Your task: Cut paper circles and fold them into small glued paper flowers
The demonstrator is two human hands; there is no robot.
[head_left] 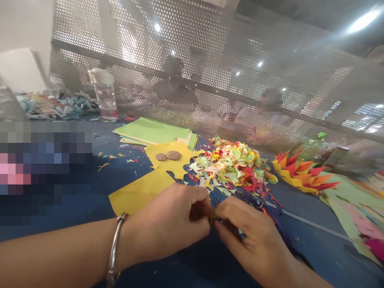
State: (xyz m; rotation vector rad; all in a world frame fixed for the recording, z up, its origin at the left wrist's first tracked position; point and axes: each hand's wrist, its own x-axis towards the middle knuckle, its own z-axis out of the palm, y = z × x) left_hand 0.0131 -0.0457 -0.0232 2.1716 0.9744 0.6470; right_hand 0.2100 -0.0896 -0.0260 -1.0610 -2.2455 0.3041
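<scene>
Just a tiny yellowish piece point(211, 216) between curled hands point(168, 218).

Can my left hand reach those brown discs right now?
Probably yes: only yellow paper lies between your left hand and the brown discs, though that hand seems to pinch a small yellowish piece.

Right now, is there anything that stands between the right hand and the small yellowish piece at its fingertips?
Nothing visible does: the right hand meets the small yellowish piece directly, with the left hand at the other side. The hands hide most of the piece.
</scene>
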